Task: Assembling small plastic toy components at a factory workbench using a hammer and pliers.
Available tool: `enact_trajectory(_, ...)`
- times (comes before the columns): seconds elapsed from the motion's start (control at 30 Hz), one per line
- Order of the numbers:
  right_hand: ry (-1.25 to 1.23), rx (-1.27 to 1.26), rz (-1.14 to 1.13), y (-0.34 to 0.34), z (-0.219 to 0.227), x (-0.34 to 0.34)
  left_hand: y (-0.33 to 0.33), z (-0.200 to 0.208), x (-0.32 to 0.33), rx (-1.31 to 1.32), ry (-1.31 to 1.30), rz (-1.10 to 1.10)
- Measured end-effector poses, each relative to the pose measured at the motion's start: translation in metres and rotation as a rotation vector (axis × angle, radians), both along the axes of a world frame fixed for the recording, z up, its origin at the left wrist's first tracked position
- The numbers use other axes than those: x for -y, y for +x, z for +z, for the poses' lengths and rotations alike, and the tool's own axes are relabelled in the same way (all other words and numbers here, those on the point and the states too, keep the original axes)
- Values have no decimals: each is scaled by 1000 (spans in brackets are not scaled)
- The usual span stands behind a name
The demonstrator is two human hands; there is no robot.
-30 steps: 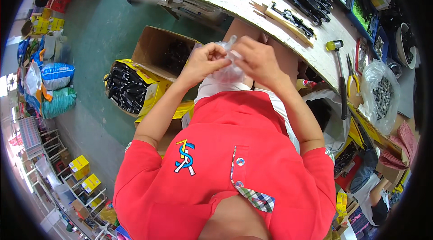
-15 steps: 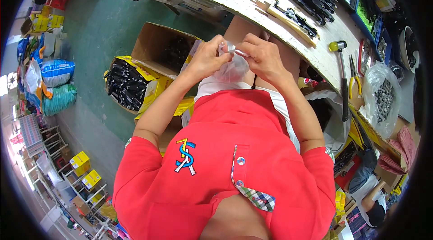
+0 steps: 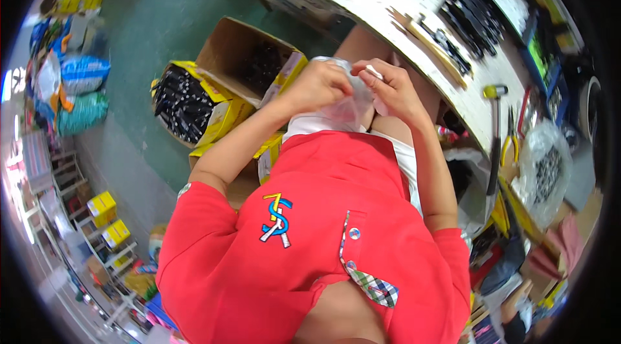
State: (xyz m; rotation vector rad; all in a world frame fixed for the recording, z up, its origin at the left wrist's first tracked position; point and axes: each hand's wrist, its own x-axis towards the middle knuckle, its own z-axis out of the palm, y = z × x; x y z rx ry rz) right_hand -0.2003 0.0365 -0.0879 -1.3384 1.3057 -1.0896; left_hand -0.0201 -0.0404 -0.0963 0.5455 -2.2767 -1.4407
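Both of my hands are raised over my lap, close together. My left hand [image 3: 318, 85] and my right hand [image 3: 390, 88] both pinch the top of a small clear plastic bag [image 3: 352, 106] that hangs between them. A small white piece [image 3: 374, 71] shows at my right fingertips. What lies inside the bag is too blurred to tell. I wear a red shirt and sit beside a curved white workbench [image 3: 394, 4].
On the floor at my left stand an open brown carton [image 3: 242, 59] and a yellow box of black parts [image 3: 187, 104]. The bench holds a hammer [image 3: 493, 137], pliers [image 3: 511, 133], black tools [image 3: 472, 14] and a bag of small dark parts [image 3: 546, 172]. Coloured sacks [image 3: 77, 95] lie far left.
My hands and the bag have shifted a little to the right and lower in the view. The grip on the bag stays the same.
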Motion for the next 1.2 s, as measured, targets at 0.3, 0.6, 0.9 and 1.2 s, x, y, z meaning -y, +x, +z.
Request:
enact_trajectory(0.3, 289, 103, -35, 21, -19, -4, 1, -8, -21, -107, -99, 209)
enact_trajectory(0.6, 375, 124, -19, 26, -20, 10, -7, -14, -24, -218, -577, 569)
enact_trajectory(0.9, -133, -715, 183, 20, -15, 17, 10, -36, -17, -154, -405, 422)
enact_trajectory(1.2, -181, -872, 184, 21, -5, 21, 45, -38, 3, 62, -270, 346)
